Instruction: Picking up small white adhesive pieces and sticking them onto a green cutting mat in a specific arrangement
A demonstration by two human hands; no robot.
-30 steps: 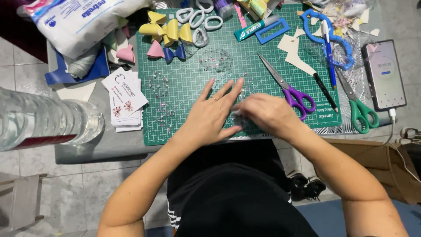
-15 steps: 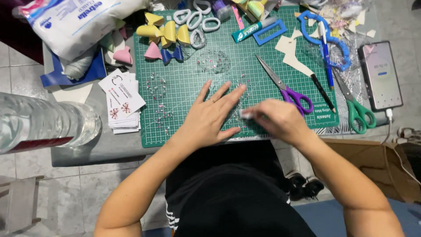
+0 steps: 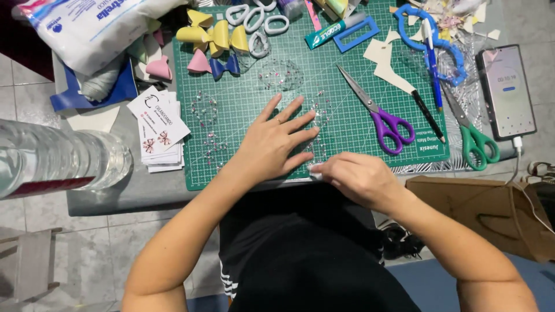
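The right hand (image 3: 359,178) was closed in a pinch on something small and white at the near edge of the green cutting mat (image 3: 243,173); what the piece was, I could not tell. The left hand (image 3: 273,141) lay open and flat on the mat, fingers spread, pressing a clear sheet (image 3: 317,111) with small pink marks, and gripped nothing. To do this well, I think the flat hand should keep the sheet from sliding while the pinch works slowly. The purple scissors (image 3: 386,121) lay on the mat, beyond the right hand.
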